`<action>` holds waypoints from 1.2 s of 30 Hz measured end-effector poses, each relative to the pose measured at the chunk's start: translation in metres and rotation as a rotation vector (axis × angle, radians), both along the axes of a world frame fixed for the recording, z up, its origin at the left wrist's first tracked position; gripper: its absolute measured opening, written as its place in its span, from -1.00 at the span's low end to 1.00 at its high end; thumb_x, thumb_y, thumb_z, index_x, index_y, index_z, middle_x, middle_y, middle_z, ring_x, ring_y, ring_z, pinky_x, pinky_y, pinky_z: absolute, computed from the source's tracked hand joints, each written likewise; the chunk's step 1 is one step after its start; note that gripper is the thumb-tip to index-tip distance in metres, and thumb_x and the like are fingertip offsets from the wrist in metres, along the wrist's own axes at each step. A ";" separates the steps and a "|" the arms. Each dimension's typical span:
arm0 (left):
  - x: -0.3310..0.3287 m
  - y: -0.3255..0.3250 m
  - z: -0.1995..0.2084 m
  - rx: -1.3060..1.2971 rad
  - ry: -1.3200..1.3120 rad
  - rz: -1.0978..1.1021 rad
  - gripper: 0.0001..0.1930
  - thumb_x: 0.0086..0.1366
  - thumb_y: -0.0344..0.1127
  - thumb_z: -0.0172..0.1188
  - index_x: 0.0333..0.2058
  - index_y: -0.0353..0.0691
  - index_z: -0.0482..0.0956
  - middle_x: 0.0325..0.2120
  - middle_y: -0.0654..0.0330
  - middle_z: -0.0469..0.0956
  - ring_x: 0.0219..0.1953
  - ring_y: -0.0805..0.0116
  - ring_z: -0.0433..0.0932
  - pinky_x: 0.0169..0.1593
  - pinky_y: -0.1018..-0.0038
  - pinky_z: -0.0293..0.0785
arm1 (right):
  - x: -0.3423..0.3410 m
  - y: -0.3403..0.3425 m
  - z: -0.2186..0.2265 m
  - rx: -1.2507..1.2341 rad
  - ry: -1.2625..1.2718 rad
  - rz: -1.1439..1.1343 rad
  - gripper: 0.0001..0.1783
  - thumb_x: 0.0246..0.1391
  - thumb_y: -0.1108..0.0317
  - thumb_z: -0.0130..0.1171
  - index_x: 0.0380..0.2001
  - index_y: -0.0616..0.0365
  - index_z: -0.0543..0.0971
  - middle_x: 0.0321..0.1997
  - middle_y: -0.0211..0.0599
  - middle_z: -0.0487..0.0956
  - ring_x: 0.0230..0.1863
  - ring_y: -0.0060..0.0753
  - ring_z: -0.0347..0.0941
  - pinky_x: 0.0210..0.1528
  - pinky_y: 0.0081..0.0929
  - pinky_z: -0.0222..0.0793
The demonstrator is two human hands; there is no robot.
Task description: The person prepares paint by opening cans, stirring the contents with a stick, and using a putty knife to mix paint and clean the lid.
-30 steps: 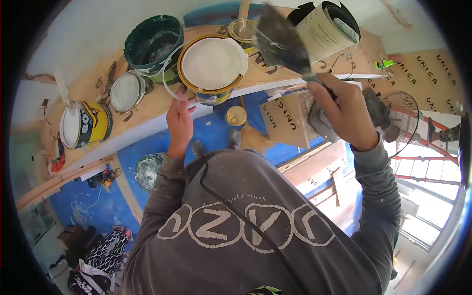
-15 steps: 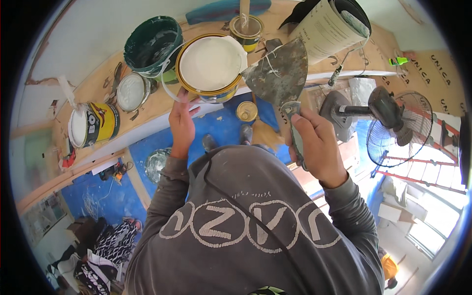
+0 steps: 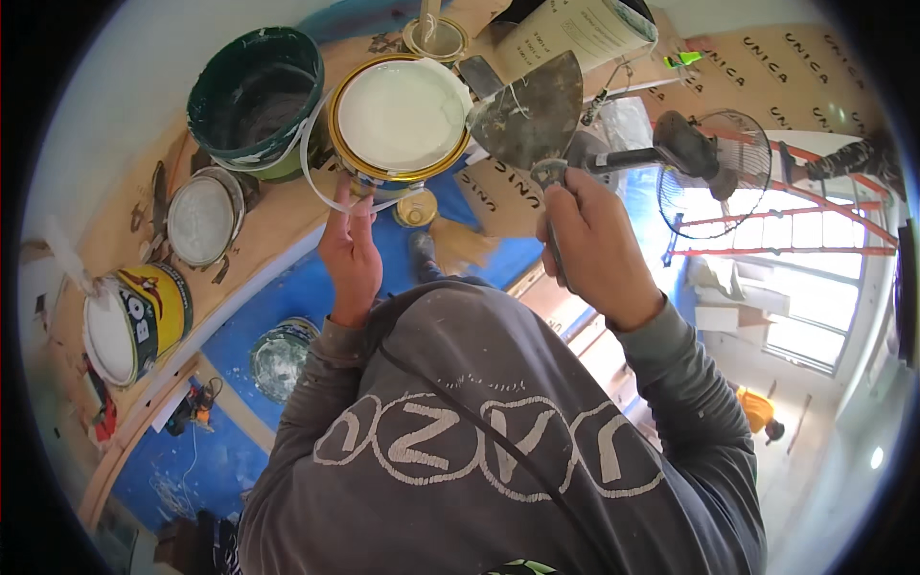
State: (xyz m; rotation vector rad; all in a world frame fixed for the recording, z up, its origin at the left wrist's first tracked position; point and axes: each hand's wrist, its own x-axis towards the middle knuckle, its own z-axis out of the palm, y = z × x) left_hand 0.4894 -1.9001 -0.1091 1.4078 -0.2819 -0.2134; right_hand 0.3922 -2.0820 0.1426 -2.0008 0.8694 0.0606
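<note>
My left hand is under the near side of a round metal can with a gold rim. Its fingertips disappear behind the can's lower wall and its white strap handle. White paste fills the can nearly to the brim, with some on the right rim. My right hand is closed round the handle of a broad putty knife. The stained steel blade points up and left, its corner at the can's right edge. Whether blade and rim touch, I cannot tell.
Left of the can stand a dark green bucket, a round lid and a yellow-black can on the wooden bench. Beyond are a smaller can and a large pail. A fan and an orange ladder stand right.
My view has turned to the right, so the bench items and fan sit farther left. The can and putty knife stay together in front of me. A dark sleeve now shows by the ladder.
</note>
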 end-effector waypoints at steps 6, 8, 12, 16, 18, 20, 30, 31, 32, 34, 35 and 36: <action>0.001 0.004 -0.001 -0.041 -0.084 -0.011 -0.56 0.55 -0.38 -0.03 0.30 -0.50 0.35 0.33 -0.14 0.38 0.15 0.20 0.57 0.10 0.34 0.57 | 0.018 -0.003 -0.030 -0.467 0.015 0.114 -0.73 0.37 0.27 -0.04 -0.31 0.29 0.41 -0.53 -0.06 0.52 -0.65 -0.22 0.48 -0.55 -0.29 0.35; 0.003 0.005 0.004 -0.047 -0.052 -0.017 -0.55 0.54 -0.39 -0.02 0.30 -0.51 0.34 0.32 -0.16 0.38 0.16 0.19 0.57 0.13 0.33 0.56 | 0.025 -0.003 -0.029 -0.537 0.014 0.149 -0.73 0.35 0.27 -0.02 -0.28 0.31 0.41 -0.49 0.14 0.54 -0.50 0.13 0.51 -0.41 -0.06 0.37; 0.006 0.007 0.006 0.027 -0.046 -0.030 -0.54 0.53 -0.40 -0.02 0.32 -0.50 0.33 0.31 -0.19 0.38 0.16 0.13 0.57 0.16 0.31 0.55 | 0.031 -0.038 -0.041 -0.587 -0.024 0.207 -0.73 0.31 0.26 0.03 -0.18 0.32 0.43 -0.43 0.34 0.56 -0.27 0.51 0.50 -0.22 0.22 0.37; 0.006 0.000 0.000 -0.015 -0.105 0.028 -0.54 0.54 -0.39 -0.03 0.33 -0.45 0.33 0.32 -0.13 0.39 0.12 0.10 0.61 0.11 0.30 0.57 | 0.039 -0.080 -0.055 -0.633 -0.080 0.352 -0.71 0.33 0.23 0.07 -0.16 0.30 0.45 -0.42 0.27 0.57 -0.29 0.45 0.51 -0.27 0.13 0.37; 0.003 0.000 -0.007 -0.012 -0.120 0.045 -0.54 0.55 -0.38 -0.05 0.33 -0.44 0.34 0.32 -0.09 0.40 0.10 0.11 0.62 0.08 0.31 0.58 | 0.046 -0.101 -0.060 -0.572 -0.120 0.423 -0.72 0.37 0.24 0.06 -0.14 0.29 0.45 -0.42 0.22 0.54 -0.31 0.41 0.51 -0.32 0.05 0.34; 0.001 0.000 -0.004 0.020 -0.036 0.054 -0.53 0.56 -0.33 -0.05 0.34 -0.43 0.33 0.31 -0.06 0.41 0.08 0.13 0.63 0.05 0.33 0.58 | 0.053 -0.120 -0.068 -0.554 -0.198 0.493 -0.66 0.33 0.19 0.13 -0.07 0.29 0.48 -0.44 0.21 0.59 -0.27 0.37 0.54 -0.25 0.06 0.43; -0.010 -0.015 0.003 0.131 0.135 0.222 -0.44 0.60 -0.08 -0.18 0.36 -0.37 0.32 0.14 0.01 0.54 0.03 0.14 0.65 0.02 0.33 0.60 | 0.056 -0.153 -0.044 -0.735 -0.469 0.981 -0.57 0.18 0.32 0.23 0.14 0.03 0.55 -0.29 -0.15 0.56 -0.27 -0.08 0.58 -0.32 -0.20 0.49; -0.012 -0.017 0.005 0.119 0.143 0.238 -0.44 0.60 -0.08 -0.17 0.36 -0.38 0.32 0.14 0.01 0.54 0.04 0.14 0.65 0.03 0.32 0.61 | 0.053 -0.158 -0.043 -0.804 -0.448 1.057 -0.55 0.14 0.33 0.26 0.13 0.00 0.56 -0.30 -0.23 0.53 -0.29 -0.14 0.57 -0.35 -0.23 0.48; -0.013 -0.021 0.007 0.109 0.150 0.253 -0.44 0.60 -0.09 -0.16 0.36 -0.38 0.32 0.13 0.01 0.54 0.05 0.13 0.64 0.03 0.31 0.61 | 0.048 -0.164 -0.046 -0.828 -0.438 1.105 -0.49 0.08 0.34 0.29 0.15 -0.03 0.57 -0.33 -0.27 0.52 -0.31 -0.16 0.54 -0.35 -0.23 0.47; -0.015 -0.026 0.013 0.095 0.170 0.279 -0.44 0.59 -0.10 -0.16 0.36 -0.39 0.32 0.14 0.00 0.53 0.06 0.13 0.64 0.04 0.29 0.61 | 0.035 -0.176 -0.055 -0.878 -0.419 1.194 -0.36 -0.06 0.36 0.36 0.19 -0.09 0.58 -0.37 -0.36 0.48 -0.35 -0.19 0.49 -0.34 -0.23 0.46; -0.016 -0.029 0.016 0.091 0.184 0.289 -0.44 0.59 -0.10 -0.16 0.36 -0.39 0.31 0.15 0.00 0.53 0.07 0.12 0.63 0.05 0.29 0.61 | 0.029 -0.180 -0.054 -0.845 -0.414 1.214 -0.35 -0.07 0.36 0.37 0.19 -0.10 0.58 -0.36 -0.36 0.49 -0.34 -0.20 0.50 -0.33 -0.23 0.47; -0.017 -0.031 0.019 0.088 0.197 0.297 -0.44 0.59 -0.10 -0.16 0.36 -0.40 0.31 0.16 -0.01 0.52 0.07 0.12 0.63 0.06 0.29 0.61 | 0.023 -0.182 -0.051 -0.812 -0.408 1.233 -0.35 -0.07 0.36 0.37 0.19 -0.12 0.58 -0.35 -0.37 0.50 -0.33 -0.20 0.51 -0.32 -0.24 0.47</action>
